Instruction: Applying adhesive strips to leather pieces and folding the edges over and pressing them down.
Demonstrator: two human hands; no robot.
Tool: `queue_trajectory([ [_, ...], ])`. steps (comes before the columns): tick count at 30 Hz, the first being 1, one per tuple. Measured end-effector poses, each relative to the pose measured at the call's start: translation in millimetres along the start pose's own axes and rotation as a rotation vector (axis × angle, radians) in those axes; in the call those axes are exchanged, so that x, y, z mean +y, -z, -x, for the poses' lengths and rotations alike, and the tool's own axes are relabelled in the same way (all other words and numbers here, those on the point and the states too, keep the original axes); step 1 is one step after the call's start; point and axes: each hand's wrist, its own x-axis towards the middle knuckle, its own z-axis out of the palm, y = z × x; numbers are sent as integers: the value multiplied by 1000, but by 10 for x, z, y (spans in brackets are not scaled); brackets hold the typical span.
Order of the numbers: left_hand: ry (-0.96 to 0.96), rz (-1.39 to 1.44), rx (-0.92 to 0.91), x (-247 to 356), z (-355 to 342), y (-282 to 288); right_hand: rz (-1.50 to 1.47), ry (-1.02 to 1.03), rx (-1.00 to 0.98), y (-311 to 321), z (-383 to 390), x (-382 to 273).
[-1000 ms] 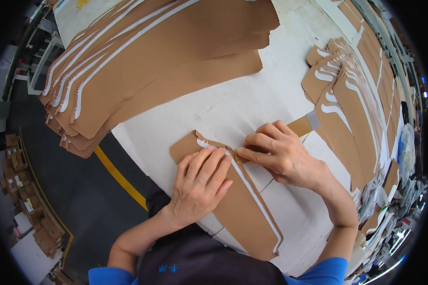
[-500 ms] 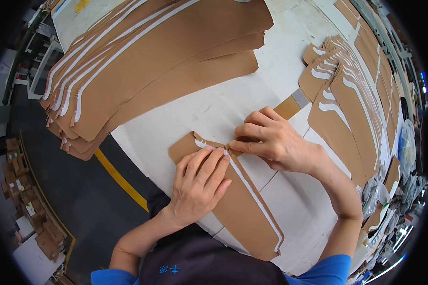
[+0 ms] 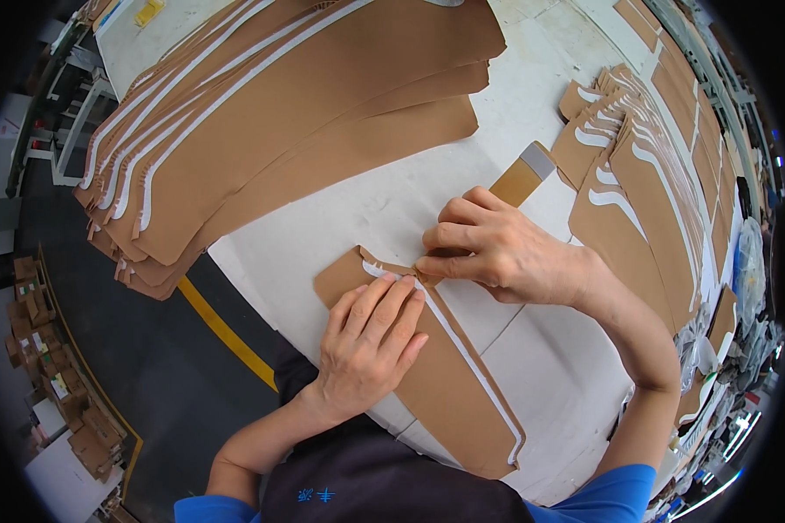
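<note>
A long brown leather-like panel [image 3: 449, 397] lies slantwise on the white table, a white strip [image 3: 471, 357] running along its right edge and curving at the top. My left hand [image 3: 366, 344] rests flat on the panel's upper part, fingers stretched out over the strip. At the panel's notched upper edge, my right hand [image 3: 506, 248] is closed, thumb and fingertips pinching at the border beside my left fingertips. From behind its knuckles sticks out a flat tan strip with a grey end [image 3: 519, 177], seemingly held in that hand; its grip is hidden.
Overlapping large brown panels [image 3: 305, 113] with white edge strips are piled at the upper left, overhanging the table edge. More brown pieces [image 3: 619, 218] fan out at the right. Clear plastic bags [image 3: 746, 261] sit at the far right. Cardboard boxes [image 3: 57, 366] stand beyond the dark floor.
The flat tan strip has tilted more upright and shifted left as my right hand turned slightly. My left hand keeps its place on the panel.
</note>
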Motion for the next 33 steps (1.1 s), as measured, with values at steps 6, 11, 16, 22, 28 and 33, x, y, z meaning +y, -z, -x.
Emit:
queue_trajectory([
  [6, 4, 9, 4, -7, 7, 5, 9, 42, -36, 47, -96, 46],
  [11, -20, 16, -2, -35, 22, 16, 22, 94, -88, 97, -192, 73],
  [16, -38, 16, -9, -58, 35, 45, 6, 116, -105, 74, -323, 110],
  [22, -62, 53, 30, -117, 78, 20, -54, 70, -62, -8, -458, 88],
  [28, -64, -156, 18, -287, -86, 168, -337, -404, 310, 122, 53, -241],
  [33, -203, -178, -9, -339, -112, 72, -345, -777, 447, -93, 815, -713],
])
